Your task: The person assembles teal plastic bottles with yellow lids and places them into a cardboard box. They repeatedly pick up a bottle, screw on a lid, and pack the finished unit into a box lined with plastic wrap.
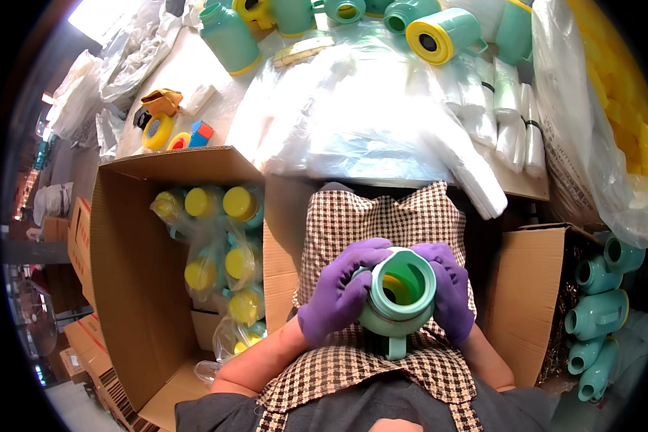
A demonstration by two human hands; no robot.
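Between my two hands, over my lap, is a mint-green thermos jug shell (384,322). Its wide mouth faces up toward me, and its loop handle points at my body. Down inside, a yellow ring with a dark centre shows. My left hand (338,294), in a purple glove, wraps the left side of the shell near the rim. On the opposite side my right hand (450,291), gloved the same way, grips it, its fingertips partly hidden behind the shell. Beneath lies a brown-and-cream checked apron (381,209) over my legs.
To my left, an open carton (140,281) holds several yellow-capped jugs (241,205) in clear bags. Another carton (525,295) with green shells (597,315) stands right. Plastic bags (367,108), tape rolls (157,132) and more jugs (228,39) cover the table ahead. Yellow parts (623,93) fill a sack.
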